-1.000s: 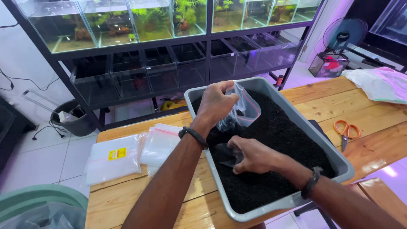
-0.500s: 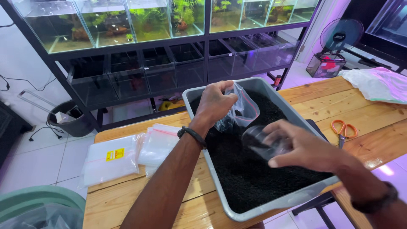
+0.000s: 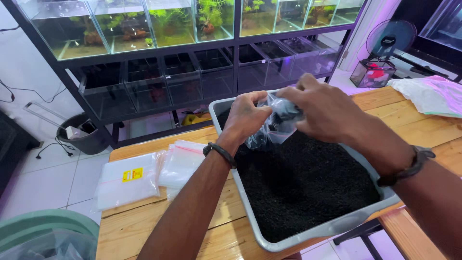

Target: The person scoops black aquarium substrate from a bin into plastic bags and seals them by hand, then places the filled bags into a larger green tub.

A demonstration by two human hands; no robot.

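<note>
Wooden tabletop (image 3: 144,231), grey tray (image 3: 308,233) of black substrate (image 3: 308,183) at right edge. Left hand (image 3: 246,118) pinches clear bag (image 3: 272,130); right hand (image 3: 322,110) closed over its top.

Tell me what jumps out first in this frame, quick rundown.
Dead centre, the left hand and right hand meet at a clear plastic bag above a grey tray filled with black granular substrate on the wooden table. Behind, a dark rack holds planted aquarium tanks; flat zip bags lie left of the tray.
</note>
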